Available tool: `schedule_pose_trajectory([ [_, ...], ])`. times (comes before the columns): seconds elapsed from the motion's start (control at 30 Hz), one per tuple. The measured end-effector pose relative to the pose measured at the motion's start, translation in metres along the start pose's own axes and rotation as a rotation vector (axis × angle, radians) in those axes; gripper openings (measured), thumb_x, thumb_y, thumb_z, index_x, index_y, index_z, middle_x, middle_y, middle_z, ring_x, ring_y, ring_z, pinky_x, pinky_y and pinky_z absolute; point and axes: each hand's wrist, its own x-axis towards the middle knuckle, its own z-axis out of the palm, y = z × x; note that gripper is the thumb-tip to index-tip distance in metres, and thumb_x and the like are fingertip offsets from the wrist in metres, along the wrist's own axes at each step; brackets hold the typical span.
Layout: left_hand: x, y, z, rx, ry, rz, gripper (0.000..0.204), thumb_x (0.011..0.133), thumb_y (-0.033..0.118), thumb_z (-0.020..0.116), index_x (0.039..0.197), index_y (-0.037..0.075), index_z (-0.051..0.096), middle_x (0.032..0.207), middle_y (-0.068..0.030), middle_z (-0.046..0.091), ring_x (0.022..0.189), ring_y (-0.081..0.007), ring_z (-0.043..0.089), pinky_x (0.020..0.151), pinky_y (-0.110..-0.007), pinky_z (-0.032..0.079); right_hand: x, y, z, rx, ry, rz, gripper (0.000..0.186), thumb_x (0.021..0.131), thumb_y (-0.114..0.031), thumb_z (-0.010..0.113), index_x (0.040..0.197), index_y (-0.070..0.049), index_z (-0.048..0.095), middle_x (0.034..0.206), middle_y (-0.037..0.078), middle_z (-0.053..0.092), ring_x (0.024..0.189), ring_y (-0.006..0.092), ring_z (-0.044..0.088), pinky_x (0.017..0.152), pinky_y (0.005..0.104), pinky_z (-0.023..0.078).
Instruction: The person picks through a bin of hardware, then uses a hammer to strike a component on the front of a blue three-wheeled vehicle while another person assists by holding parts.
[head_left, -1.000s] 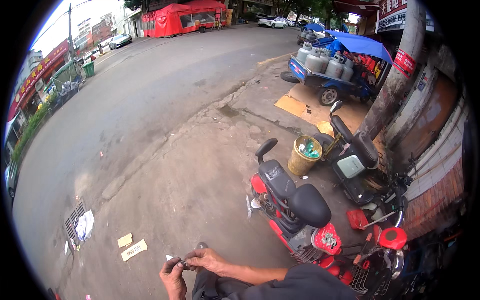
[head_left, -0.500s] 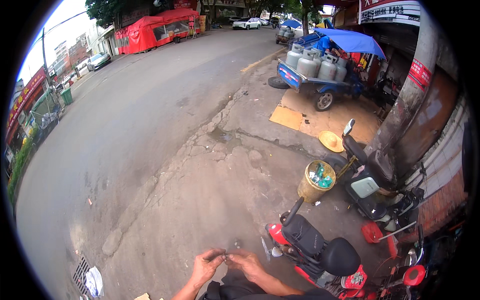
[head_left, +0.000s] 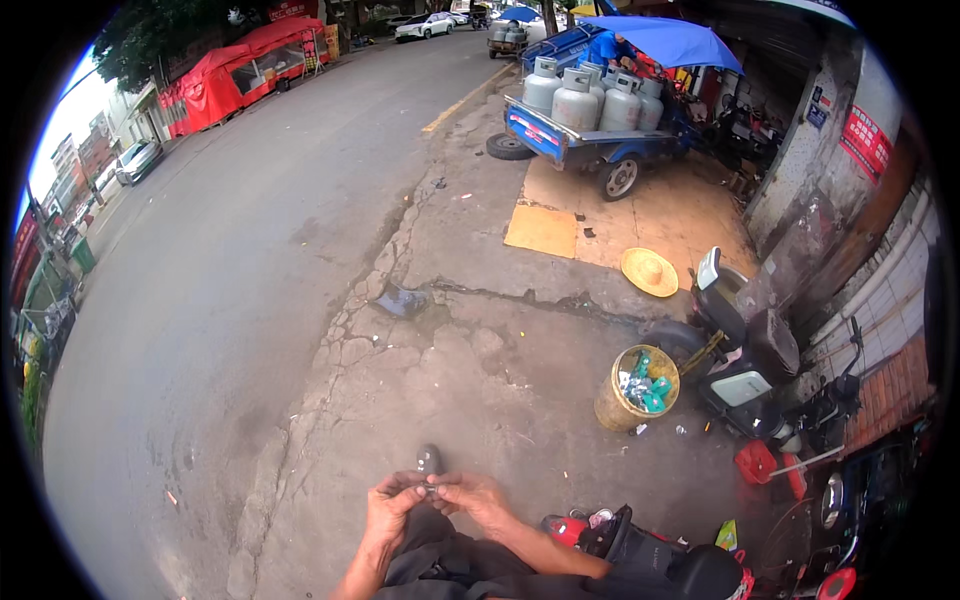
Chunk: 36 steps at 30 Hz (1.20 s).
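Both hands meet low in the middle of the view, above the dark trousers (head_left: 440,552). My left hand (head_left: 386,512) is closed, its thumb and fingertips pinched on a small dark object (head_left: 430,488) that is too small to name. From the other side my right hand (head_left: 478,497) pinches the same spot, thumb and forefinger pressed together. Just beyond the fingers a dark shoe (head_left: 429,459) shows on the pavement.
To the right stand a red-and-black scooter (head_left: 640,550), a yellow bucket (head_left: 612,402) of rubbish and a parked electric bike (head_left: 745,385). Farther on are a straw hat (head_left: 650,271) and a blue cart (head_left: 560,140) carrying grey gas cylinders. Cracked pavement (head_left: 450,385) borders the road.
The bucket, hat and cart sit differently in the view, and the scooter has slid toward the lower edge. A shoe shows beyond my hands, which stay pinched together.
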Motion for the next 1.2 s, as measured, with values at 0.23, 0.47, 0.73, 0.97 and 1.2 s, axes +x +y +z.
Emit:
schedule_pose_trajectory([
  [0.23, 0.251, 0.018, 0.062, 0.322, -0.301, -0.021, 0.017, 0.077, -0.006, 0.067, 0.093, -0.005, 0.061, 0.084, -0.0111, 0.064, 0.074, -0.0193, 0.063, 0.07, -0.032, 0.053, 0.166, -0.103, -0.077, 0.128, 0.225, -0.165, 0.021, 0.088, -0.016, 0.065, 0.101, 0.0, 0.062, 0.088, 0.007, 0.065, 0.076, 0.0123, 0.06, 0.067, 0.0241, 0.047],
  [0.47, 0.431, 0.034, 0.178, 0.649, -0.636, -0.097, 0.012, 0.081, -0.003, 0.066, 0.092, -0.002, 0.062, 0.087, -0.0047, 0.063, 0.081, -0.0101, 0.06, 0.073, -0.025, 0.048, 0.267, -0.196, -0.16, 0.41, 0.43, -0.297, 0.023, 0.088, -0.015, 0.064, 0.105, 0.0, 0.06, 0.091, 0.006, 0.064, 0.081, 0.014, 0.061, 0.071, 0.0275, 0.048],
  [0.73, 0.666, -0.022, 0.346, 0.612, -0.686, -0.117, 0.012, 0.081, -0.003, 0.063, 0.092, -0.001, 0.061, 0.088, -0.0028, 0.063, 0.083, -0.0099, 0.058, 0.075, -0.025, 0.048, 0.4, -0.373, -0.328, 0.39, 0.524, -0.253, 0.023, 0.088, -0.015, 0.064, 0.105, 0.0, 0.06, 0.091, 0.006, 0.063, 0.081, 0.0143, 0.061, 0.069, 0.0269, 0.048],
  [0.97, 0.831, -0.002, 0.505, 0.539, -0.714, -0.215, 0.014, 0.079, -0.006, 0.063, 0.092, -0.001, 0.062, 0.088, -0.0026, 0.063, 0.082, -0.0082, 0.057, 0.074, -0.023, 0.047, 0.478, -0.573, -0.428, 0.2, 0.54, -0.271, 0.023, 0.088, -0.017, 0.064, 0.104, -0.002, 0.062, 0.088, 0.006, 0.064, 0.077, 0.0117, 0.06, 0.063, 0.0244, 0.048],
  [1.2, 1.036, -0.044, 0.645, 0.611, -0.804, -0.208, 0.014, 0.077, -0.008, 0.064, 0.089, 0.0, 0.062, 0.084, -0.0013, 0.062, 0.079, -0.0068, 0.056, 0.071, -0.021, 0.045, 0.591, -0.713, -0.586, 0.106, 0.58, -0.358, 0.026, 0.088, -0.021, 0.064, 0.104, -0.001, 0.063, 0.087, 0.006, 0.063, 0.08, 0.0124, 0.059, 0.07, 0.0263, 0.048],
])
